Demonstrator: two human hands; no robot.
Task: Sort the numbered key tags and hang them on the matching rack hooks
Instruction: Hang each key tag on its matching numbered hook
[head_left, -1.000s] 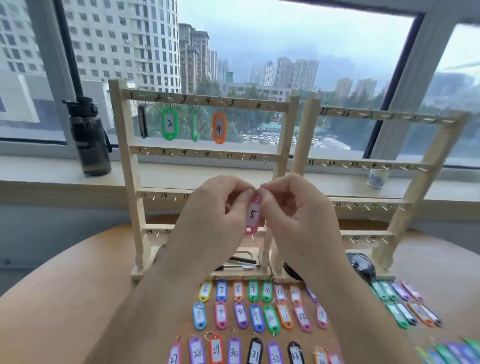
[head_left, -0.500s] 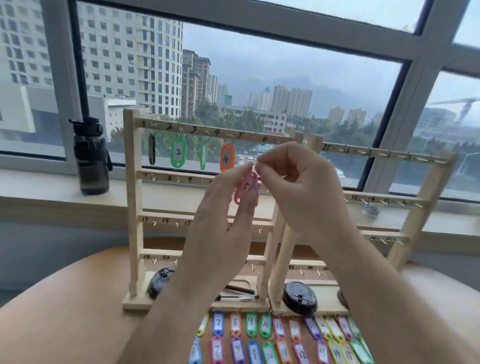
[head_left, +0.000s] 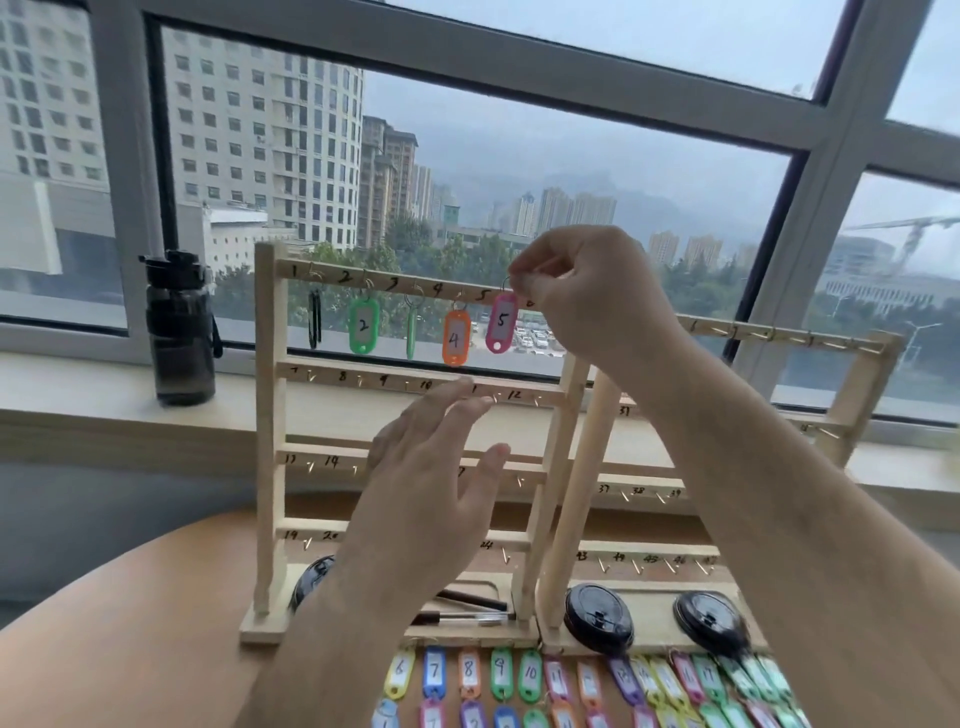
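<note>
A light wooden rack was shown standing toward the far edge of a tabletop, in front of a windowsill. At the right end of its top rail, by the handwritten mark 5, a pink tag numbered 5 was held up by its metal ring, which was pinched between the thumb and fingertips of the right hand. Whether the ring was already over the hook could not be told, since the hook was hidden by the fingertips. The left hand was seen lower, in front of the middle rails, open with fingers spread and nothing held. An orange tag marked 4 hung just beside the pink one, and a green tag marked 2 further left. The step was judged to be the hanging of tag 5. To be done well, the pinch would best be released only once the ring was felt to sit behind the hook's tip, and the tag lowered gently so that the orange neighbour was not knocked. The rack looked light, so an upright might usefully be steadied by the free hand. A yellow tag marked 6 was laid at the left end of a row at the tabletop's near edge.
</note>
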